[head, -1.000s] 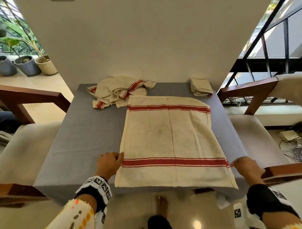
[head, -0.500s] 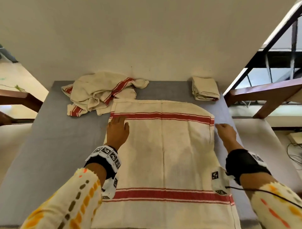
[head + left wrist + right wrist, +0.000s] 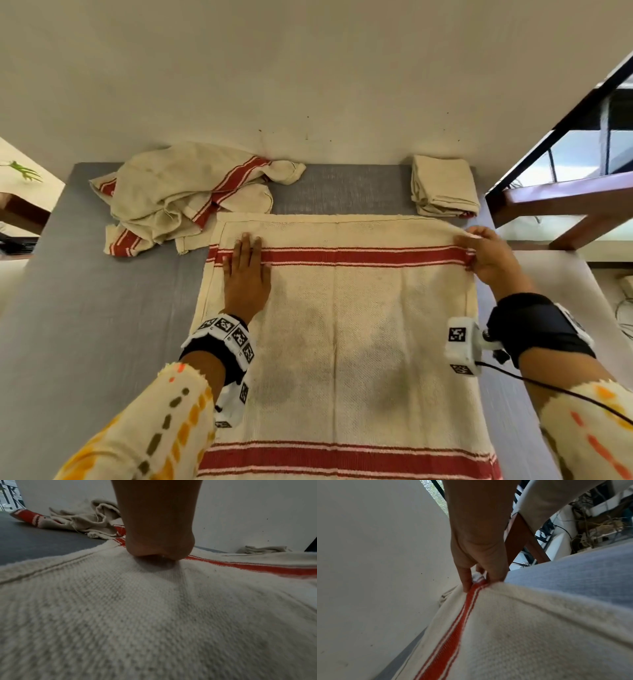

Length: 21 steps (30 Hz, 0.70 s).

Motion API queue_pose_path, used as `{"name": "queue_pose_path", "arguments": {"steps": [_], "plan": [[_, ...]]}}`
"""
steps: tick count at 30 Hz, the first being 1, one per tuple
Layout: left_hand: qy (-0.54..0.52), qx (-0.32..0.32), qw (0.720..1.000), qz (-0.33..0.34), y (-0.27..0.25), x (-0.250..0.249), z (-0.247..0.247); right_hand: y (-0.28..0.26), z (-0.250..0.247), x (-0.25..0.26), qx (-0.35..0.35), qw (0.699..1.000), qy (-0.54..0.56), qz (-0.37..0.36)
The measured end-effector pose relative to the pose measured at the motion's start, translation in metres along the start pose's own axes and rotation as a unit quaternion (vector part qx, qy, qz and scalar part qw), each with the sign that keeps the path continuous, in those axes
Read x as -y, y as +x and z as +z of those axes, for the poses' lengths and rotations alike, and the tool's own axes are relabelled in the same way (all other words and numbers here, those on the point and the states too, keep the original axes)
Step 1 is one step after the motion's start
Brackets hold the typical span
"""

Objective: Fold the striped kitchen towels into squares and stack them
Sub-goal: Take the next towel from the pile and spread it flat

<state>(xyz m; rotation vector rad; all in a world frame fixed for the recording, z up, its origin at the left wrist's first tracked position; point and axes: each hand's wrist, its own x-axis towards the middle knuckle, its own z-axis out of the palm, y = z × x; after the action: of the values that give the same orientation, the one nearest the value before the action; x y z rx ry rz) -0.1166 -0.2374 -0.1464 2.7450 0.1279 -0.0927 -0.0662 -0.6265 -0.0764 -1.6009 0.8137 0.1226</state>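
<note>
Head view, wall: I see a plain cream wall (image 3: 308, 68) closing off the far side of the surface (image 3: 85, 291), so nothing can go further that way.
Surface: grey cloth cover; I see bare grey along the whole left side and in a narrow strip on the right.
Wooden frames: dark wood pieces stand off both sides, the right one (image 3: 565, 202) close to the far right corner.
Spread towel: cream striped towel (image 3: 342, 325) lies flat in the middle, long way toward me, one red band across the far end and one across the near end; I see dull grey stains in its middle.
Towel edges: its far hem lies just short of the wall, its left hem touches the heap.
Crumpled heap: unfolded striped towels (image 3: 171, 195) bunched at the far left against the wall.
Folded stack: small folded stack (image 3: 443, 186) at the far right corner, just beyond the spread towel's corner.
Left hand: left hand (image 3: 245, 274) lies flat, fingers straight and together, pressing on the far red band near the left hem.
Right hand: right hand (image 3: 491, 258) pinches the far right corner at the red band, lifted slightly off the surface; the right wrist view shows thumb and fingers clamped on the hem.
</note>
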Motion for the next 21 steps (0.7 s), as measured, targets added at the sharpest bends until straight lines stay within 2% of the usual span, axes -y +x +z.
{"name": "queue_pose_path", "arguments": {"steps": [3, 6, 8, 10, 12, 14, 15, 16, 18, 19, 21], "plan": [[0.004, 0.001, 1.000, 0.000, -0.002, 0.000, 0.003, -0.005, 0.003, 0.000, -0.079, 0.988, -0.035, -0.129], [0.005, -0.006, 1.000, -0.012, -0.001, -0.004, 0.003, -0.006, 0.011, -0.007, -0.211, 0.955, -0.143, -0.149], [0.009, -0.029, 1.000, -0.004, 0.002, -0.011, 0.001, -0.016, 0.029, -0.012, -0.247, 0.933, -0.194, -0.173], [0.014, -0.032, 0.999, 0.018, 0.008, -0.022, 0.001, -0.030, 0.061, -0.024, -0.205, 0.913, -0.245, -0.254], [0.018, -0.014, 0.999, 0.043, 0.016, -0.033, 0.004, -0.046, 0.101, -0.041, -0.068, 0.880, -0.328, -0.338], [0.018, 0.006, 0.998, 0.063, 0.021, -0.039, 0.009, -0.056, 0.134, -0.059, 0.091, 0.827, -0.431, -0.349], [0.017, 0.013, 0.997, 0.070, 0.023, -0.038, 0.013, -0.056, 0.145, -0.066, 0.136, 0.798, -0.476, -0.344], [0.019, 0.015, 0.997, 0.076, 0.023, -0.035, 0.015, -0.054, 0.149, -0.071, 0.152, 0.773, -0.512, -0.344], [0.031, 0.003, 0.996, 0.084, 0.021, -0.024, 0.019, -0.042, 0.138, -0.075, 0.127, 0.741, -0.557, -0.353], [0.035, -0.006, 0.996, 0.083, 0.020, -0.019, 0.019, -0.034, 0.126, -0.076, 0.104, 0.741, -0.563, -0.351], [0.039, -0.014, 0.997, 0.067, 0.020, -0.009, 0.016, -0.018, 0.092, -0.079, 0.045, 0.763, -0.555, -0.329]]}}
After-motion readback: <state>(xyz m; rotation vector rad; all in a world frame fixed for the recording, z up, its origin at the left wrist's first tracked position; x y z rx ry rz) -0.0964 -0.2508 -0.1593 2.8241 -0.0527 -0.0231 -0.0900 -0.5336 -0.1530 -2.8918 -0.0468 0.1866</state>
